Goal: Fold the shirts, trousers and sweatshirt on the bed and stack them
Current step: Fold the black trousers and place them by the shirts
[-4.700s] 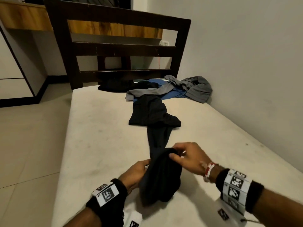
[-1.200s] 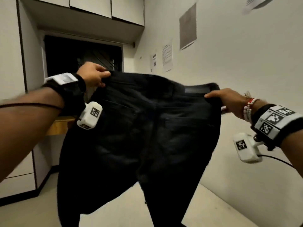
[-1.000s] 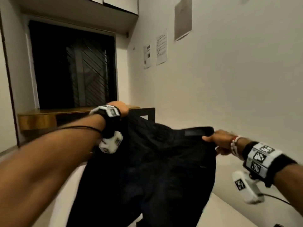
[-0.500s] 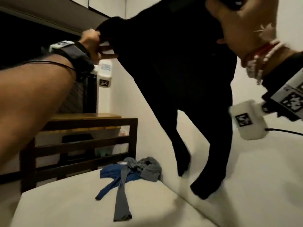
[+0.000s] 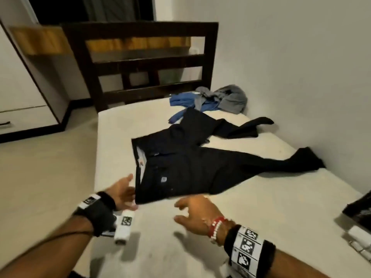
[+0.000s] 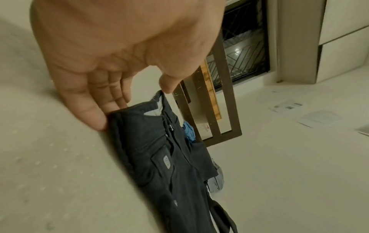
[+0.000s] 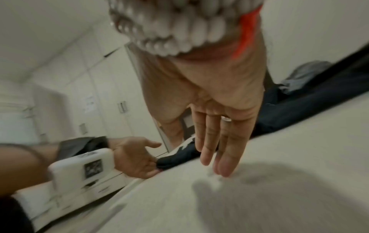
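Black trousers (image 5: 180,169) lie flat on the mattress (image 5: 261,217), waistband toward the bed's left edge and legs running right toward the wall. My left hand (image 5: 125,192) is open at the near waistband corner, and its fingertips (image 6: 99,123) touch the trousers (image 6: 159,157) there. My right hand (image 5: 188,209) hovers open just in front of the trousers' near edge, its straight fingers (image 7: 215,154) over bare mattress and holding nothing. A blue shirt (image 5: 184,100) and a grey sweatshirt (image 5: 230,97) lie crumpled at the far right corner, by the headboard.
The dark wooden headboard (image 5: 140,63) closes the far end and a white wall (image 5: 301,77) runs along the right side. Floor (image 5: 46,167) and white drawers (image 5: 20,117) lie to the left. A dark item (image 5: 359,207) sits at the right edge.
Both hands held the trousers up in the air by the waistband. The trousers now lie spread on the mattress and both hands have let go.
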